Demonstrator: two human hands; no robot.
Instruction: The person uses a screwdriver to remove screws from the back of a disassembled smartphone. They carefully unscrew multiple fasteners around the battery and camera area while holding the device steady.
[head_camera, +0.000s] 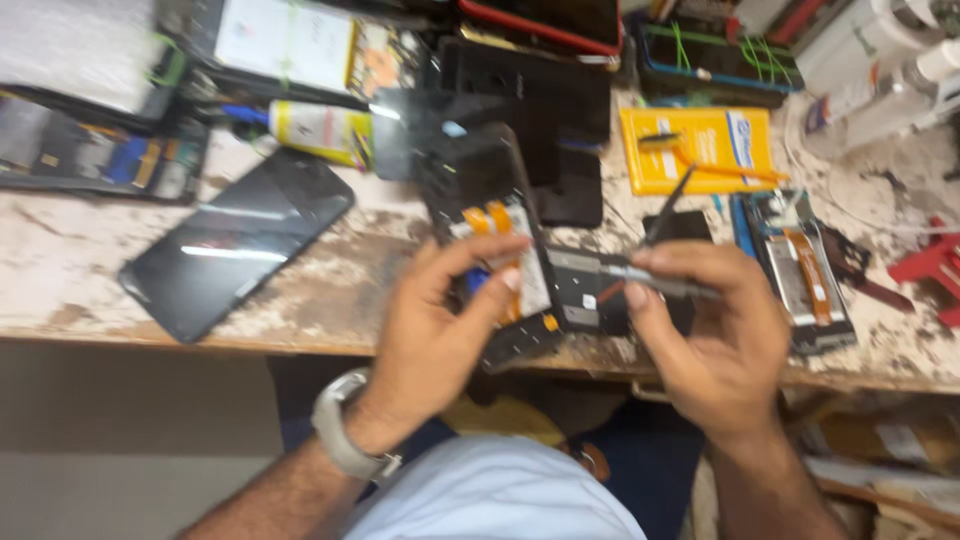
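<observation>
- The left hand (440, 320) pinches an opened phone (495, 245), thumb and fingers closed on its lower part, where orange flex cables and a pale battery show inside the dark frame
- The opened phone lies tilted at the front edge of the counter (80, 270), its lower end reaching past that edge towards the person
- A grey wristwatch (340, 425) sits on the left wrist
- The right hand (705, 335) is closed around a slim grey tool (655, 280), held between thumb and fingertips; the tool's tip points left to a small dark part (585, 290) that lies just beside the opened phone; blur hides whether tip and part touch
- A thin dark stick, perhaps tweezers (668, 205), rises from behind the right hand towards a yellow packet (700, 150)
- A black phone (235, 240) with a glossy screen lies face up on the left of the counter, well apart from both hands
- A second stripped phone frame (800, 265) with an orange ribbon lies to the right of the right hand
- A yellow-and-white tube (315, 128) lies behind the black phone, among more dark phone bodies at the back
- A red part (935, 265) sits at the far right edge
- The counter's surface is worn, white and chipped
</observation>
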